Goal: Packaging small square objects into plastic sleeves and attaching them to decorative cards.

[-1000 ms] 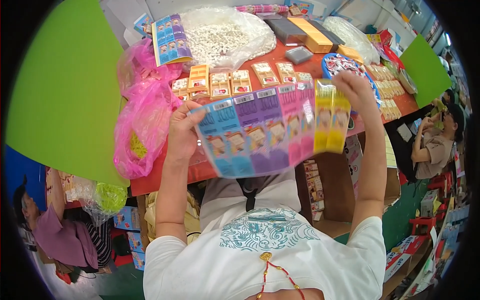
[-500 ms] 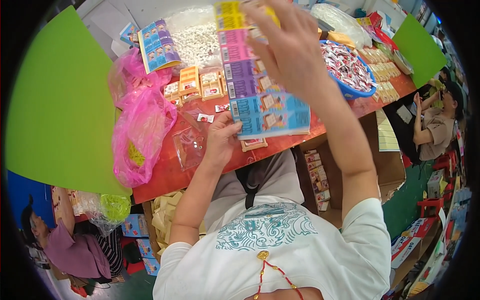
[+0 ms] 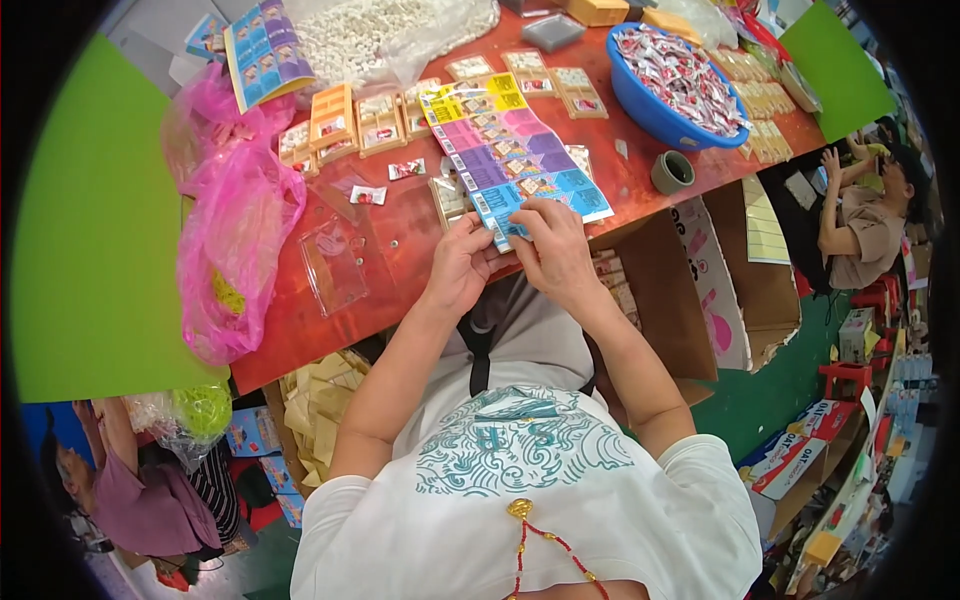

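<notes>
A long sticker sheet (image 3: pixel 515 150), banded yellow, pink, purple and blue, slants over the table's near edge. My left hand (image 3: pixel 462 265) grips its lower left corner, thumb on top. Beside it, my right hand (image 3: pixel 557 250) bends its fingers onto the blue end; whether a sticker is between the fingertips is hidden. Partly under the sheet is a small compartment tray (image 3: pixel 447 203). To the left lie two small printed packets, one nearer (image 3: pixel 368 195) and one farther (image 3: pixel 406 169).
Behind are filled trays (image 3: pixel 378 130), an orange tray (image 3: pixel 330 115) and a heap of white pieces (image 3: pixel 350 40). Rightward stand a blue basin (image 3: pixel 680 138) of packets and a grey cylinder (image 3: pixel 672 173). A pink bag (image 3: pixel 235 220) lies left. Co-workers sit on both sides.
The sheet has come down from upright to lying low over the table. My right hand has dropped from its top to the near blue end, beside my left hand.
</notes>
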Demonstrator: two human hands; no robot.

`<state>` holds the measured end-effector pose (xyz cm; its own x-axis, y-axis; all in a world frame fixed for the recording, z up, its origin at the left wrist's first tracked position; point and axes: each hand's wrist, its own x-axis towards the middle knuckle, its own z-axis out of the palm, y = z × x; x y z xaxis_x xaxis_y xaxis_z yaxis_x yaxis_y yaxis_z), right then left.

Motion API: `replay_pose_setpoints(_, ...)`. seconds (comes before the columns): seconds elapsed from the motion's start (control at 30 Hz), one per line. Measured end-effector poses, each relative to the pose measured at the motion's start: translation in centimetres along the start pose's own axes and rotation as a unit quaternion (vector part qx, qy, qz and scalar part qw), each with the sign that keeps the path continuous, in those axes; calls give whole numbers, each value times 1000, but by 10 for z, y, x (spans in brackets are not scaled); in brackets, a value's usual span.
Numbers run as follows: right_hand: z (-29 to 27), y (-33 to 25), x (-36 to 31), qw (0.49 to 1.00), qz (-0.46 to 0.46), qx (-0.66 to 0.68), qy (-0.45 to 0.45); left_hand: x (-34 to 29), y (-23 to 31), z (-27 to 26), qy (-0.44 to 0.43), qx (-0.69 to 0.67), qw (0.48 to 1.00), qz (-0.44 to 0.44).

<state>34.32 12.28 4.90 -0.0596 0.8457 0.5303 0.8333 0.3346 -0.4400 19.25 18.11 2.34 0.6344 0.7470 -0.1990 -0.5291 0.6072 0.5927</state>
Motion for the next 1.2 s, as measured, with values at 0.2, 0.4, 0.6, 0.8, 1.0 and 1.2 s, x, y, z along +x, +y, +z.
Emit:
replay_pose_setpoints(0.2, 12, 13, -12, 999, 24, 18, -16, -7, -11, -5, 16, 20, 999, -48)
replay_pose_setpoints(0.4, -2, -7, -16, 1000, 9, 24, -15, -4, -13, -8, 22, -3, 999, -34)
replay_pose_setpoints(0.6, -4, 1, -25, 999, -26, -30, -5, 4, -13, -5, 19, -15, 997, -70)
replay_pose_setpoints(0.8, -10, 5, -29, 999, -28, -45, 0, 9, -11, -8, -13, 59, 994, -91)
replay_pose_setpoints(1.0, -16, 1, -28, 999, 25, -35, 0, 13, -15, -9, -33, 47, 994, -89)
replay_pose_setpoints(1.2, -17, 7, -22, 998, 63, -31, -1, 12, -19, -2, -32, 50, 992, -107)
